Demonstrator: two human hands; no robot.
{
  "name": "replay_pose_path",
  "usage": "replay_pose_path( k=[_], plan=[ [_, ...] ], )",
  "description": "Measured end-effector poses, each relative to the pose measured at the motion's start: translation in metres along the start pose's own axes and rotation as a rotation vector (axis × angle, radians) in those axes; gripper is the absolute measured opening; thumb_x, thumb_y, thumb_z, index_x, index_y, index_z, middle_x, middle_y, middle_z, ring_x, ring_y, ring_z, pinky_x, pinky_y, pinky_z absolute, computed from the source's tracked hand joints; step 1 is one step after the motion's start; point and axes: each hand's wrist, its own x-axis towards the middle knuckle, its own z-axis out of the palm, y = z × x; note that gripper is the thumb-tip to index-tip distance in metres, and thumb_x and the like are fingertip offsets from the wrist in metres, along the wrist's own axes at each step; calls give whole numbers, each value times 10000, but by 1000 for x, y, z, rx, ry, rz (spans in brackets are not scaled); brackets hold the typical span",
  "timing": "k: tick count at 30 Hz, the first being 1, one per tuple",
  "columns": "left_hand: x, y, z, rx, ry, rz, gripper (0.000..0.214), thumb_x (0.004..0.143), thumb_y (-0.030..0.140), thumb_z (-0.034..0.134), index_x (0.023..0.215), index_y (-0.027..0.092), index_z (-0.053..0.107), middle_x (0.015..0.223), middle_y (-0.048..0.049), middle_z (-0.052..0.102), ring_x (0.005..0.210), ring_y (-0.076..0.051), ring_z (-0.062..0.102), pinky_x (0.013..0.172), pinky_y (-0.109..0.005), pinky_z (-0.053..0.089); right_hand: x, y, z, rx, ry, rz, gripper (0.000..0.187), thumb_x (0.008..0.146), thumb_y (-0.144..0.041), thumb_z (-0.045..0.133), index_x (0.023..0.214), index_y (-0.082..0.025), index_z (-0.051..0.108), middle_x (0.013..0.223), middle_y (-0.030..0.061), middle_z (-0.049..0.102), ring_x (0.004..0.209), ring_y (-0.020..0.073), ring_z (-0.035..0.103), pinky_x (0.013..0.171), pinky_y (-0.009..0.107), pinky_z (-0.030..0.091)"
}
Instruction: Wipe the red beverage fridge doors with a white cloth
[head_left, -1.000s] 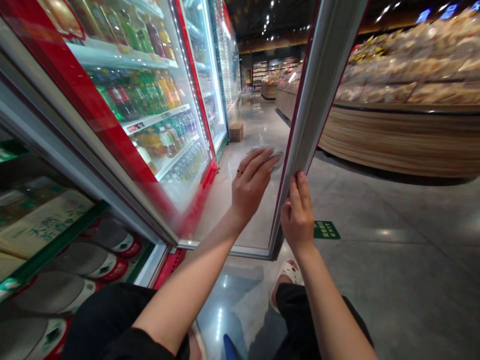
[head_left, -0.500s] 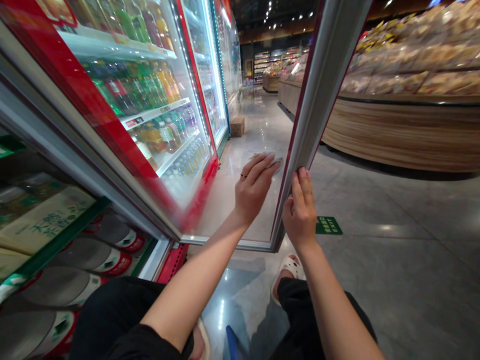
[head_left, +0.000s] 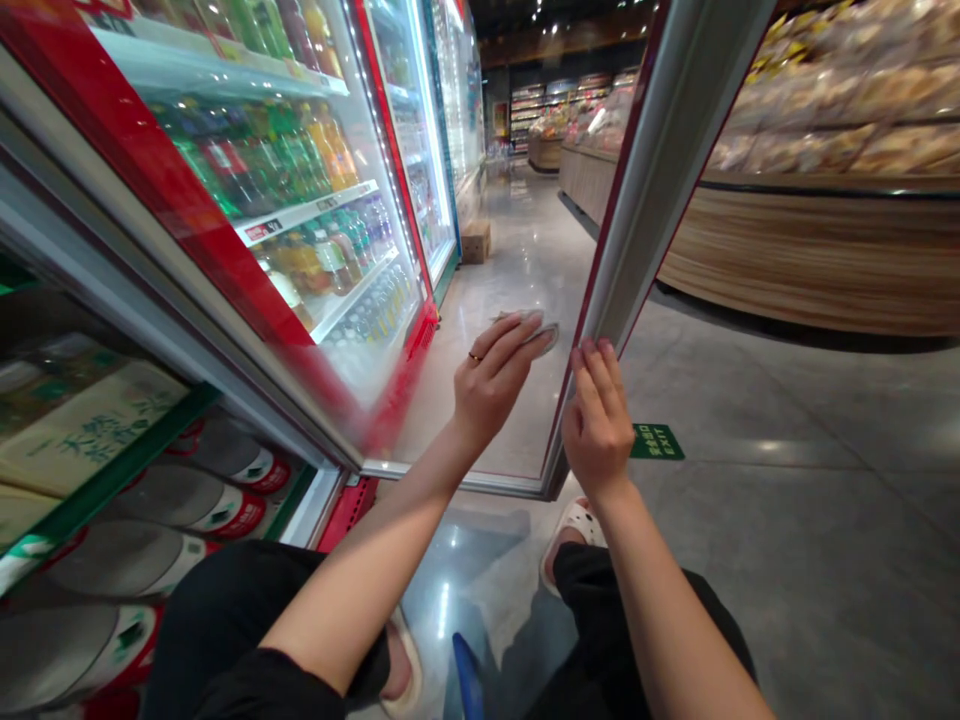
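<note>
An open glass cooler door [head_left: 525,230] swings out in front of me, its grey edge frame [head_left: 660,150] running up to the right. My left hand [head_left: 495,385], with a ring on one finger, presses a small grey cloth [head_left: 541,333] flat against the inside of the glass, fingers closed over it. My right hand [head_left: 598,425] grips the lower part of the door's edge frame, fingers wrapped round it. My knees in black trousers and white slippers [head_left: 574,525] show below.
Cooler shelves [head_left: 300,215] full of bottled drinks line the left. Packaged goods [head_left: 97,430] lie on the open cooler's lower shelves at far left. A curved wooden bakery counter [head_left: 810,250] stands right. A cardboard box [head_left: 475,241] sits down the aisle; a green floor sticker [head_left: 656,441] lies near the door.
My left hand with the cloth has slid down and a little left on the glass. My right hand has kept its grip on the frame.
</note>
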Motion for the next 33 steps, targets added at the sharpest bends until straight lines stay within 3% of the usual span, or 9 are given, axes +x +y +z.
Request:
replay_pose_path(
  k=[4,10,15,18,22,26,29,33],
  plan=[
    [-7,16,14,-56,-32,1,481,1082,145,583,1548,256,542,1481,-34,710,1505,-170,560,1273,-414,525,-1,-4,5,-17,47,-8,749,1027,37,395,1704,-280,348,1664,72,549,1606,247,415,1272,522,488],
    [-32,12,-4,-37,-111,51,428,1086,157,586,1505,240,602,1419,-38,748,1443,-170,623,1232,-380,564,-3,-3,0,2,29,-6,742,1038,31,366,1709,-283,332,1676,76,533,1597,243,432,1261,507,505],
    [-25,10,8,47,13,-39,419,1060,144,631,1459,272,638,1421,-25,749,1467,-176,601,1246,-404,554,-6,-3,0,-3,38,26,714,1070,-12,346,1711,-326,329,1653,66,565,1572,248,476,1263,535,500],
    [-30,15,20,30,-80,-35,425,1064,148,618,1473,260,632,1481,-36,715,1514,-178,554,1288,-420,515,-8,-1,2,-39,30,42,683,1087,-52,340,1711,-330,333,1640,74,579,1559,270,495,1249,557,514],
    [-44,11,7,5,-151,56,408,1076,145,591,1470,238,638,1452,-39,733,1463,-172,607,1258,-388,546,-9,1,2,-35,8,29,680,1092,-62,333,1719,-323,313,1658,68,560,1576,262,468,1267,531,495],
    [-37,0,-11,48,-25,27,391,1032,109,668,1398,243,685,1358,-32,780,1403,-170,654,1203,-359,585,-9,0,2,-23,1,46,671,1096,-71,314,1721,-315,311,1665,73,551,1584,262,458,1279,547,479],
    [-28,1,-5,52,37,-36,384,1033,106,665,1389,250,684,1376,-29,773,1446,-164,616,1239,-379,552,-7,-3,4,-33,20,52,664,1099,-81,302,1719,-317,317,1667,71,548,1586,270,457,1279,561,476],
    [-32,4,6,15,-80,-3,405,1063,146,627,1451,260,644,1446,-10,737,1487,-146,576,1277,-360,514,-7,-8,10,-3,77,23,674,1089,-54,312,1712,-310,338,1674,60,541,1586,256,457,1288,526,467]
  ],
)
